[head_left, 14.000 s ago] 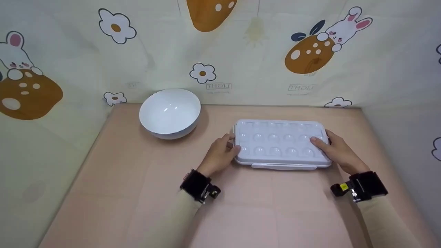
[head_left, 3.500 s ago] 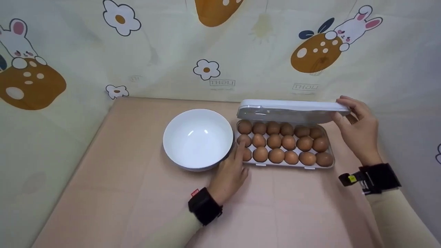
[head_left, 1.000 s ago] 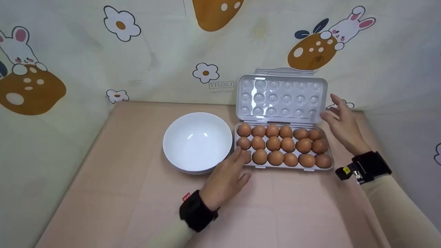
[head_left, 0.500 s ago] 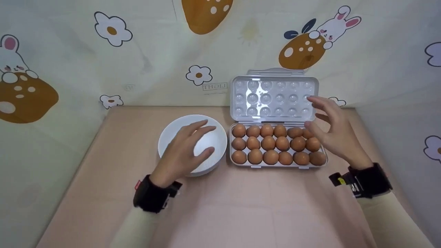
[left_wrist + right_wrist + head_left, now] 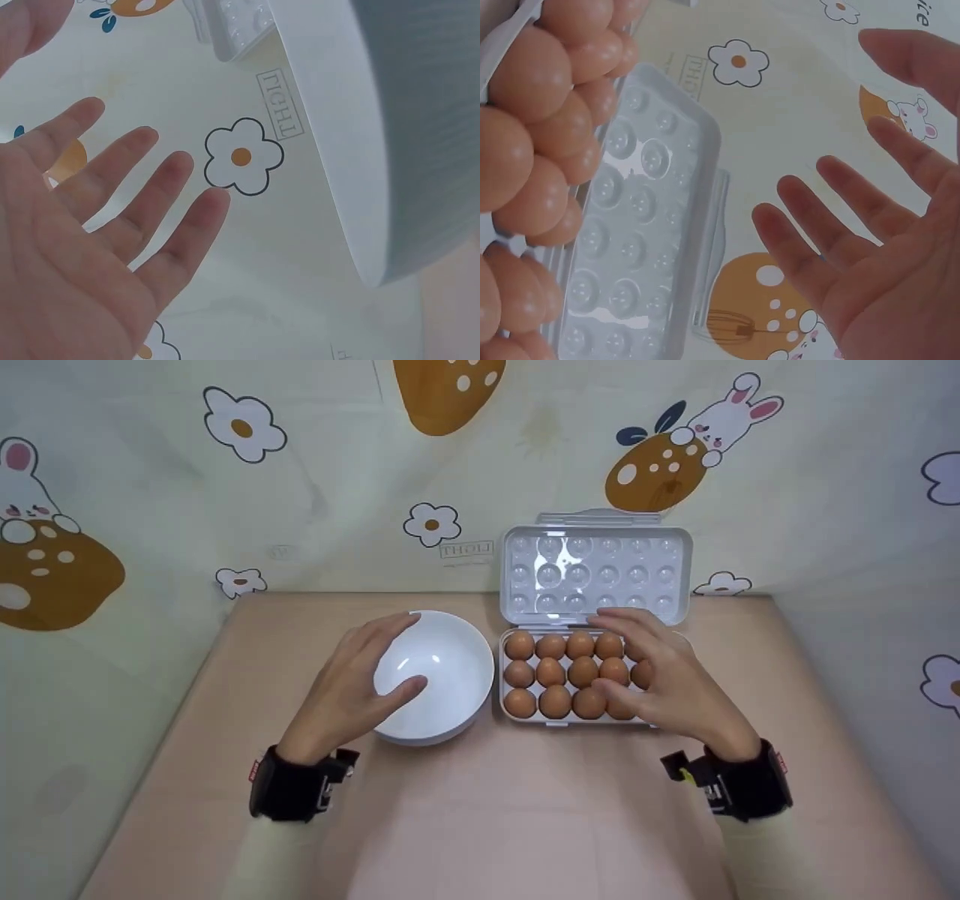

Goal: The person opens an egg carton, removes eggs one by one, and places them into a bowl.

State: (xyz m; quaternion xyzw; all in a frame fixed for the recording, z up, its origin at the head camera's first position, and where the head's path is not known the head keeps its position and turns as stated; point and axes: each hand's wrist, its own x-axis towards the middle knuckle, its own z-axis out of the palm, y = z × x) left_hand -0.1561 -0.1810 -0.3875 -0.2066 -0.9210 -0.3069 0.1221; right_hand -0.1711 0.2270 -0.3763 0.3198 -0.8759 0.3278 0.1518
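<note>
A white bowl (image 5: 450, 675) stands on the table, left of an opened egg box (image 5: 559, 721). Its clear-white lid (image 5: 600, 577) is tipped back, and brown eggs (image 5: 555, 701) fill rows in the base. My left hand (image 5: 349, 682) hovers at the bowl's left side, overlapping its rim in the head view, fingers spread and holding nothing. Over the right part of the eggs is my right hand (image 5: 667, 679), hiding several of them. The right wrist view shows that palm (image 5: 885, 285) with fingers extended, the lid (image 5: 630, 217) beside it.
The table (image 5: 465, 825) has a pinkish-beige cover. A patterned curtain (image 5: 337, 472) with rabbits and flowers closes off the back and sides. The raised lid leans near the back edge, in front of that curtain.
The bowl has come to the box's left side, and the lid was swung open. Lately the left hand left the box's corner for the bowl; the right let go of the lid, moving over the eggs.
</note>
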